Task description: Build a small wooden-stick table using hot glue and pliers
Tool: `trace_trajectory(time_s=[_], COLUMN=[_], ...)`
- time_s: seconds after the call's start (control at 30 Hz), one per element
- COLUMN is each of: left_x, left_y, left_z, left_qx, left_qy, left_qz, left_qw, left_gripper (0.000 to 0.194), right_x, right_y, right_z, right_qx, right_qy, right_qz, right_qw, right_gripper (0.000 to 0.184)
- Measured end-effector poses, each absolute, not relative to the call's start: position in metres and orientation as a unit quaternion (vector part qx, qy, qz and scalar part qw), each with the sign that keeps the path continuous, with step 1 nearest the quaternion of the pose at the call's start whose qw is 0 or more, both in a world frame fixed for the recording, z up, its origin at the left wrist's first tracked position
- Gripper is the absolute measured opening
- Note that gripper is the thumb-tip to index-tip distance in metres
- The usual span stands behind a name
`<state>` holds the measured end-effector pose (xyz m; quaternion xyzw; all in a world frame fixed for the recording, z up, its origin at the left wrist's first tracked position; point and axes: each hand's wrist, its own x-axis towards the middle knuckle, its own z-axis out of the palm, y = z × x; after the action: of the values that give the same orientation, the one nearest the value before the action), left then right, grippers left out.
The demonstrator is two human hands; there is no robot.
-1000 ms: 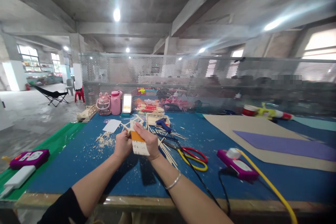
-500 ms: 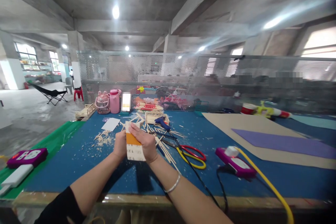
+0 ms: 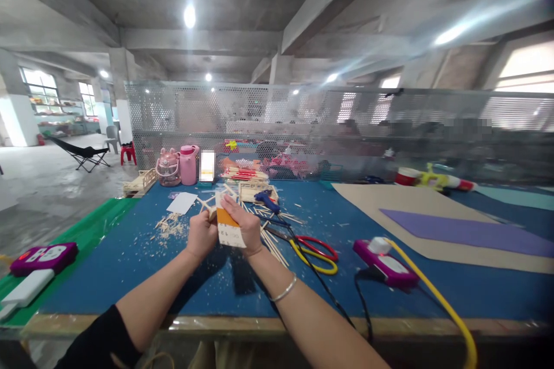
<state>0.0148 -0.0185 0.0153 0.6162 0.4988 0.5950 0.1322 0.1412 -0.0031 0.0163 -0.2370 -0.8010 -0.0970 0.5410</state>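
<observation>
My right hand (image 3: pixel 246 225) is closed on a strip of sandpaper (image 3: pixel 231 235), its pale back printed with numbers and crossed by an orange band. Close beside it, my left hand (image 3: pixel 202 236) grips a small wooden stick frame (image 3: pixel 208 206), whose thin pale ends stick out above the fingers. The sandpaper hides part of the frame, so I cannot tell whether the two touch. Beyond the hands lie loose wooden sticks (image 3: pixel 277 249) and a blue glue gun (image 3: pixel 267 200). Scissors (image 3: pixel 318 255) with red and yellow handles rest to the right.
Wood scraps (image 3: pixel 171 225) and a white card (image 3: pixel 182 203) lie left on the blue table (image 3: pixel 130 277). Pink bottles (image 3: pixel 188 165) stand at the back before a perforated metal screen (image 3: pixel 303 127). A purple power strip (image 3: pixel 385 265) with a yellow cable sits right, near purple sheet material (image 3: pixel 467 235).
My right hand and the sandpaper have shifted slightly right and up, tilting away from my left hand. More of the stick frame now shows above the left hand.
</observation>
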Motion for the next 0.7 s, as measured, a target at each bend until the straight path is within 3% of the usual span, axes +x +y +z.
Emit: trace_trajectory(time_s=[0.7], left_x=[0.0128], left_y=[-0.0170], left_z=[0.0129], left_qx=[0.640], left_qy=[0.501], left_qz=[0.575], left_qw=[0.088], left_gripper=[0.012], right_x=[0.1446], right_y=[-0.0070], right_z=[0.0199], right_qx=[-0.222], right_qy=[-0.805], right_qz=[-0.086], right_qw=[0.544], right_gripper=[0.041])
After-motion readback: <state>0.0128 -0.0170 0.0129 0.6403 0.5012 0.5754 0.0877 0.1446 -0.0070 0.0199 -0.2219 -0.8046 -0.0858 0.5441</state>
